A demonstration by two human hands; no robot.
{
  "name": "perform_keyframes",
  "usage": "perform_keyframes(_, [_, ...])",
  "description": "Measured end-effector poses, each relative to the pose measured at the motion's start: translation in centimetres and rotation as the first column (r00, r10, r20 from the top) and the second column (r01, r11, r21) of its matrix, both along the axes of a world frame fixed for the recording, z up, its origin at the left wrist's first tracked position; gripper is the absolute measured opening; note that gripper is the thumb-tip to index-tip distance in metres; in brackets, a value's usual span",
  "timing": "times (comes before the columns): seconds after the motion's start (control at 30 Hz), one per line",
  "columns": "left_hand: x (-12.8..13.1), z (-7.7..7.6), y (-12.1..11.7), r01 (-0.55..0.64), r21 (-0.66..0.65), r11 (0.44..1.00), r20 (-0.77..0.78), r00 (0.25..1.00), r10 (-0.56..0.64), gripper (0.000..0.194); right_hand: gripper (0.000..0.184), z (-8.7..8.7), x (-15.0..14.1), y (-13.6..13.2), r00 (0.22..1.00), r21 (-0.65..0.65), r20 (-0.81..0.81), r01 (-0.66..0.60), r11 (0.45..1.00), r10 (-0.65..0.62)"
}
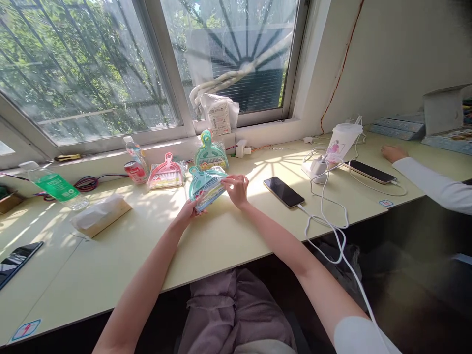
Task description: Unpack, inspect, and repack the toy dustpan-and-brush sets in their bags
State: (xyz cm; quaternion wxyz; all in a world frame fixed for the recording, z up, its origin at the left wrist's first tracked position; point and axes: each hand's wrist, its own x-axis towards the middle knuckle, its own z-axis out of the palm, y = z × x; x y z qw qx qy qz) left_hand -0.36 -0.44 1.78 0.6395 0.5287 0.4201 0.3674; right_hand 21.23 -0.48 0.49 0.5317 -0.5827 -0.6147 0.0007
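Observation:
A teal toy dustpan and brush set (207,188) in clear plastic wrapping is held tilted above the table. My left hand (188,210) grips its lower left corner, fingers closed on it. At its upper right edge my right hand (236,189) pinches the wrapping between thumb and fingers. Behind it, against the wall, stands a green dustpan set (210,156), also wrapped. A pink dustpan set (166,173) leans to the left of these.
Left are a drink can (135,172), a small bottle (133,150), a green-labelled bottle (61,187) and a tissue pack (101,215). Right are a phone (283,191), white cables (337,231), a power strip (316,169) and a plastic cup (341,142). Another person's hand (394,153) rests far right.

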Motion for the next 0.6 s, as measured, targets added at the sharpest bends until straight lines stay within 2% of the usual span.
perform_keyframes(0.1, [-0.1, 0.3, -0.3, 0.043, 0.091, 0.995, -0.024, 0.999, -0.04, 0.053, 0.027, -0.1, 0.0, 0.1, 0.997, 0.035, -0.041, -0.061, 0.998, 0.063])
perform_keyframes(0.2, [-0.3, 0.4, -0.4, 0.051, 0.143, 0.988, -0.055, 0.997, -0.044, 0.058, 0.028, -0.4, 0.1, 0.5, 0.963, 0.02, -0.172, -0.208, 0.978, 0.208])
perform_keyframes(0.27, [-0.5, 0.3, -0.5, 0.071, 0.144, 0.987, -0.079, 0.995, -0.06, 0.059, 0.032, -0.6, 0.3, 0.9, 0.929, 0.023, -0.263, -0.263, 0.964, 0.26])
perform_keyframes(0.37, [-0.5, 0.2, -0.4, 0.088, 0.116, 0.989, -0.095, 0.993, -0.077, 0.056, 0.043, -0.9, 0.7, 1.7, 0.87, -0.048, -0.416, -0.314, 0.948, 0.267])
perform_keyframes(0.47, [-0.1, 0.2, -0.6, 0.022, 0.086, 0.996, -0.084, 0.996, -0.015, 0.055, 0.049, -1.3, 1.1, 2.4, 0.761, -0.128, -0.598, -0.401, 0.907, 0.252])
perform_keyframes(0.53, [0.2, 0.5, -1.0, -0.026, 0.116, 0.993, -0.046, 0.998, 0.031, 0.062, 0.051, -1.6, 1.3, 2.7, 0.684, -0.112, -0.691, -0.423, 0.899, 0.235])
perform_keyframes(0.6, [0.5, 0.7, -1.4, -0.019, 0.187, 0.982, 0.002, 1.0, 0.019, 0.074, 0.052, -1.8, 1.5, 2.8, 0.633, -0.088, -0.747, -0.395, 0.915, 0.202])
